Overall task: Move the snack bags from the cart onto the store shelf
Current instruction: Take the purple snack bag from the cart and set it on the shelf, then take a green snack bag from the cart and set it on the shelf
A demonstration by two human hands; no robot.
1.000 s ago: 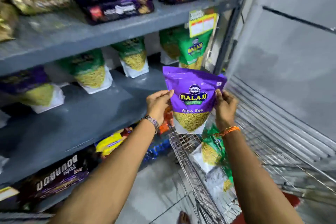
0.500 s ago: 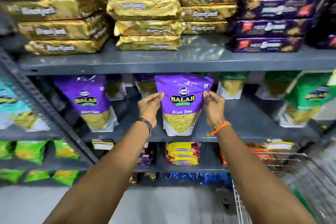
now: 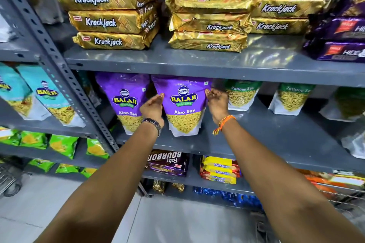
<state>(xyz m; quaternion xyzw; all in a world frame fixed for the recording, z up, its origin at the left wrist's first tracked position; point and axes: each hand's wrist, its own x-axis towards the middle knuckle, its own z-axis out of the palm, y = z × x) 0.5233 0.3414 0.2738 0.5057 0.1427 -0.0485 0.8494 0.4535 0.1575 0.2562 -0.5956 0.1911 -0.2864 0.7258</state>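
Observation:
A purple Aloo Sev bag (image 3: 182, 104) stands upright on the grey middle shelf (image 3: 266, 136), its base on the shelf near the front edge. My left hand (image 3: 153, 107) grips its left side and my right hand (image 3: 216, 102) pinches its upper right edge. A second purple Aloo Sev bag (image 3: 124, 100) stands just to its left, partly hidden by my left hand. The cart (image 3: 343, 193) shows only as a wire rim at the lower right.
Green Ratlami Sev bags (image 3: 241, 94) stand further right on the same shelf. Gold Krackjack packs (image 3: 110, 19) are stacked on the shelf above. A slotted grey upright (image 3: 59, 61) borders the bay on the left. Biscuit packs (image 3: 167, 163) lie on the shelf below.
I have turned from the cart to the shelf and carried the purple bag forward; it now rests on the middle shelf beside the other purple bag, both hands still on it.

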